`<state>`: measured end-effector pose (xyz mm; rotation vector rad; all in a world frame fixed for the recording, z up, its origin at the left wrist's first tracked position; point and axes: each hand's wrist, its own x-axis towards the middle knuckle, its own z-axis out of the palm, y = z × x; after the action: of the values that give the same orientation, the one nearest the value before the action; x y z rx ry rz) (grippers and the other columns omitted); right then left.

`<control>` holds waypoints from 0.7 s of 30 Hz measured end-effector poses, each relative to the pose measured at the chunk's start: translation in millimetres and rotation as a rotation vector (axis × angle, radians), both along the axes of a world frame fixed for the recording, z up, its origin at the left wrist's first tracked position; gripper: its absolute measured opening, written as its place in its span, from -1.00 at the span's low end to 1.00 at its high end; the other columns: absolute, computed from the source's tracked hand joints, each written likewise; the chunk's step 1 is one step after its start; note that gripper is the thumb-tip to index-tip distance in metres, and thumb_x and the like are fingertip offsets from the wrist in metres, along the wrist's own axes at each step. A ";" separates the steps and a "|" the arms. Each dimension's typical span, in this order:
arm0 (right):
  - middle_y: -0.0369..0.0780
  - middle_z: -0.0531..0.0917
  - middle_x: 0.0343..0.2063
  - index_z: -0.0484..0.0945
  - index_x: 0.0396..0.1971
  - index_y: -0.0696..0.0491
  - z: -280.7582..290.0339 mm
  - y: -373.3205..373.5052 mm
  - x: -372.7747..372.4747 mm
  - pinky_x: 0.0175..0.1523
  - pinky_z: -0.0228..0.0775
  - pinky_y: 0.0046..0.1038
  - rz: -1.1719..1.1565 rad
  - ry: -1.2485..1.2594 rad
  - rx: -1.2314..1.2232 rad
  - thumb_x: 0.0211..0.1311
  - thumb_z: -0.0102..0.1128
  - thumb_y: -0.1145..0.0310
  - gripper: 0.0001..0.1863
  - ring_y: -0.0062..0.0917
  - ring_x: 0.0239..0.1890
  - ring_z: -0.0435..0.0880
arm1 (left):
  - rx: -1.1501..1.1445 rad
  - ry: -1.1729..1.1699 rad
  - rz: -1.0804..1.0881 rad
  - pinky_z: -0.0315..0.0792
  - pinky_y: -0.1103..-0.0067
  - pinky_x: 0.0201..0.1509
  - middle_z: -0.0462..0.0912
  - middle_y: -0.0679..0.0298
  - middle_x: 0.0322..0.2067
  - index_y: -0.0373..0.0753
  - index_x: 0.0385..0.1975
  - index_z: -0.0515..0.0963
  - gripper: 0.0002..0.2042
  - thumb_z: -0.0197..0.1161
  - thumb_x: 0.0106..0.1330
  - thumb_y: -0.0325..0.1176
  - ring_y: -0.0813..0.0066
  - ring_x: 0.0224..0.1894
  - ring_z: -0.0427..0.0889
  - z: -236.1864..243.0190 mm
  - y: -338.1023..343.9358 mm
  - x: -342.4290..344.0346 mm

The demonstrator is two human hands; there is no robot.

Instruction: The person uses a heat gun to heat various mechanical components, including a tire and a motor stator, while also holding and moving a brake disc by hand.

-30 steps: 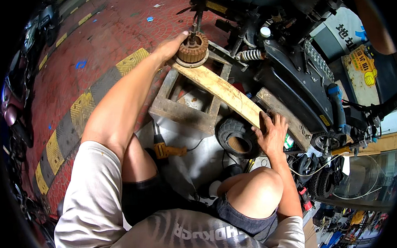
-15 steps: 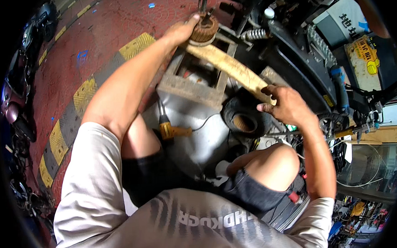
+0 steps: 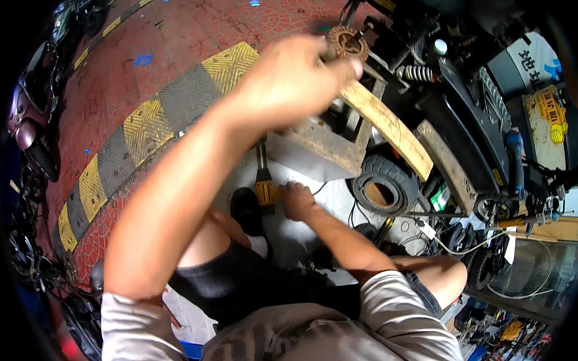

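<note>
Room: red floor (image 3: pixel 195 37), left
Left hand (image 3: pixel 298 78): blurry, I can't tell grip
Right hand (image 3: pixel 298 201): at yellow tool (image 3: pixel 266 190), ditto
Obstacles: striped hump (image 3: pixel 148 122), plank (image 3: pixel 392 124)

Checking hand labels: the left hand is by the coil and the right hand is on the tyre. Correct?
Not quite: the right hand is at the yellow tool, not the tyre, as the head view shows. The left hand is by the coil.
</note>
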<state>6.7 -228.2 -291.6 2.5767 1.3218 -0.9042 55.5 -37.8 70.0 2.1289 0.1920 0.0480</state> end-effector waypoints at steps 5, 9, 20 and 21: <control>-0.05 0.58 0.09 0.54 0.17 0.03 -61.7 15.2 -8.8 0.20 0.47 -0.09 -0.090 -0.084 0.196 0.27 0.25 0.29 -0.54 -0.12 0.16 0.60 | 0.077 -0.159 0.090 0.55 0.44 0.12 0.76 0.02 -0.11 -0.45 0.18 0.60 -0.45 0.34 0.46 -0.03 0.42 0.00 0.69 -38.2 13.0 -44.4; -0.05 0.61 0.02 0.56 0.09 0.05 -34.9 15.3 -6.9 0.14 0.49 -0.07 -0.140 0.005 0.249 0.20 0.29 0.29 -0.56 -0.10 0.07 0.65 | -0.069 -0.204 0.122 0.56 0.43 0.11 0.77 0.02 -0.13 -0.46 0.09 0.62 -0.49 0.38 0.43 -0.08 0.44 -0.06 0.69 -23.9 26.2 -41.6; -0.34 0.71 -0.41 0.68 -0.05 0.10 208.0 7.9 37.8 -0.31 0.52 -0.51 -0.564 0.801 0.637 0.29 0.42 0.48 -0.76 -0.66 -0.42 0.64 | -0.188 -0.348 0.644 0.47 0.48 -0.11 0.69 0.36 -0.30 -0.34 -0.17 0.70 -0.58 0.30 0.50 0.00 0.53 -0.22 0.60 -83.2 140.2 -25.6; -0.35 0.68 -0.47 0.67 -0.06 0.09 256.0 4.5 44.0 -0.40 0.43 -0.63 -0.641 0.909 0.674 0.31 0.41 0.46 -0.77 -0.73 -0.53 0.60 | -0.277 -0.348 0.658 0.46 0.49 -0.14 0.70 0.36 -0.30 -0.31 -0.18 0.70 -0.59 0.31 0.50 0.01 0.54 -0.23 0.60 -81.9 143.0 -23.3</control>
<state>50.6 -223.7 -35.6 3.3502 1.0079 -2.2873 32.2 105.2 -12.0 1.6716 0.6428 0.7272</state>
